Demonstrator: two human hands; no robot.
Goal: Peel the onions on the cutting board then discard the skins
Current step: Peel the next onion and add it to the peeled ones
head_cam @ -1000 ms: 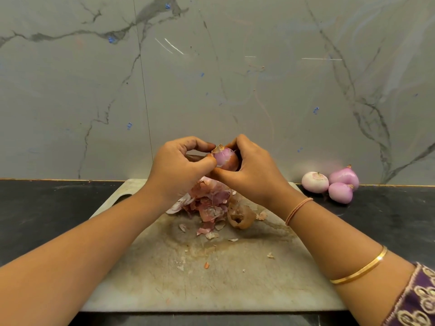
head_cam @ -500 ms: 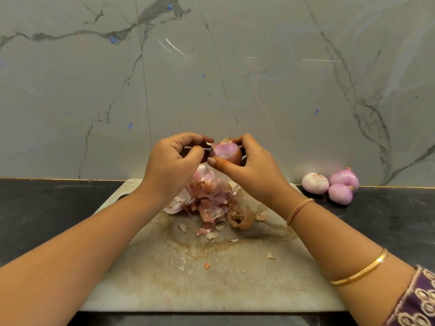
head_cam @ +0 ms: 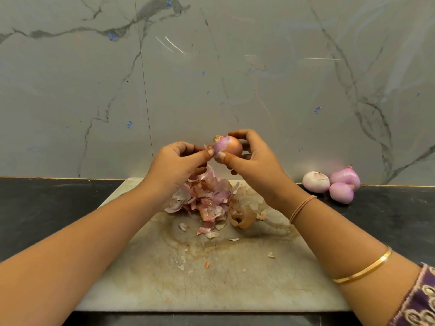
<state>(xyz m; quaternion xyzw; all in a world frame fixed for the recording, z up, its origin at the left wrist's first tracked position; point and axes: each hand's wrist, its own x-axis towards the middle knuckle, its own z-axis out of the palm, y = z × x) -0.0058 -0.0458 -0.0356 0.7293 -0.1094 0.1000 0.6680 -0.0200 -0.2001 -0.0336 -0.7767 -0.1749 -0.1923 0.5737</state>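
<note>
Gripping the onion (head_cam: 229,148), right hand (head_cam: 257,167); left hand (head_cam: 175,168) pinching at its side.

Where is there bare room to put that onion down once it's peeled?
The near half of the cutting board, this side of the skins, holds only crumbs. The dark counter left of the board is bare. Crowded: the board's far part, heaped with those skins.

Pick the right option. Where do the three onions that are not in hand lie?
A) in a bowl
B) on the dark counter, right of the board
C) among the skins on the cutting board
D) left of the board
B: the three onions sit together on the dark counter, off the cutting board to its right, close to the wall.
</note>
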